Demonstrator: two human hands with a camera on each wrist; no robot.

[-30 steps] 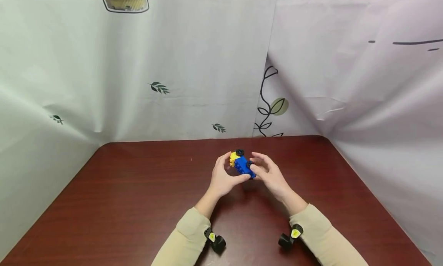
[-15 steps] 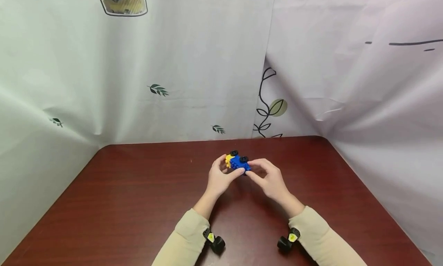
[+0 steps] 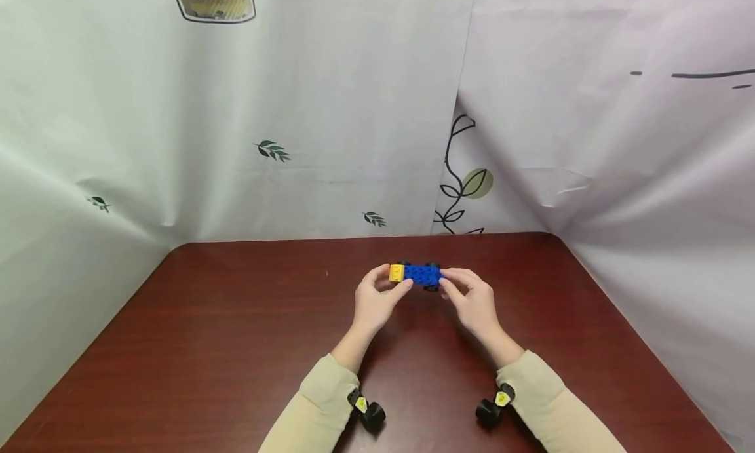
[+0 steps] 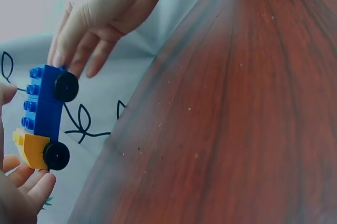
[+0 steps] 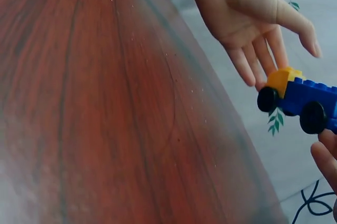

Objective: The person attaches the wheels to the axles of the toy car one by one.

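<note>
A small brick-built toy car (image 3: 421, 274) is held level above the table, its studs facing the head camera. It has a studded blue body, a yellow sloped end (image 4: 34, 150) and black wheels (image 5: 313, 117). The left hand (image 3: 373, 305) is at the yellow end. Its fairly straight fingers touch that end from beyond, while its thumb stands apart from the studs in both wrist views. My right hand (image 3: 479, 305) pinches the blue end between thumb and fingers. The far-side wheels are partly hidden by the body.
A dark red wooden table (image 3: 206, 348) lies beneath both hands. White cloth (image 3: 330, 99) with printed leaves hangs along its back and sides. Black wrist cameras (image 3: 371, 417) sit on both beige sleeves (image 3: 312, 407).
The toy car has turned from a tilted pose with its wheels in sight to lie sideways, studs toward the head camera. My right hand's hold has shifted to the car's blue end.
</note>
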